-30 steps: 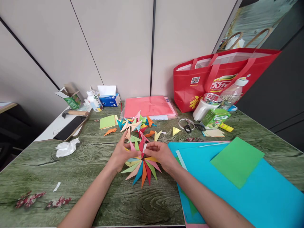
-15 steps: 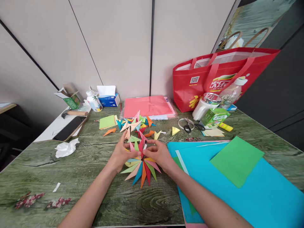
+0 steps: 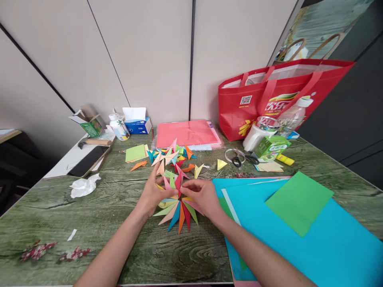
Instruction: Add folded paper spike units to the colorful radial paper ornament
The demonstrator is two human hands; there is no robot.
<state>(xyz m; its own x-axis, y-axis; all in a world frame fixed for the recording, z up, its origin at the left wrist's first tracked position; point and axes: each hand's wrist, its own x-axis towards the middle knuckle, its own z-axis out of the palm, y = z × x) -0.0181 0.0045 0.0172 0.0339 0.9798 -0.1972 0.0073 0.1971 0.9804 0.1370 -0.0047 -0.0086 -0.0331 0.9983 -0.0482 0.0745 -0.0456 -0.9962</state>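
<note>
A many-coloured folded-paper star (image 3: 181, 217) lies on the table in front of me, its pointed pieces fanned out round a centre. My left hand (image 3: 152, 196) grips its upper left, thumb near the centre and index finger stretched out beyond it. From the other side my right hand (image 3: 202, 196) pinches at the red point (image 3: 178, 184) on top, fingers bent together. My hands cover part of the star's upper half. Just beyond them is a pile of loose folded-paper pieces (image 3: 172, 154) in several colours.
Large blue sheets (image 3: 299, 247) lie at the right under a green square (image 3: 301, 203). Scissors (image 3: 239, 159), a green carton (image 3: 272, 148) and a red bag (image 3: 236, 115) are behind. Left are crumpled tissue (image 3: 85, 186), a phone (image 3: 88, 160) and a hammer (image 3: 95, 142).
My right hand's fingers have drawn closer together at the red point. A small white strip that showed beside them is now hidden. My left hand has barely moved.
</note>
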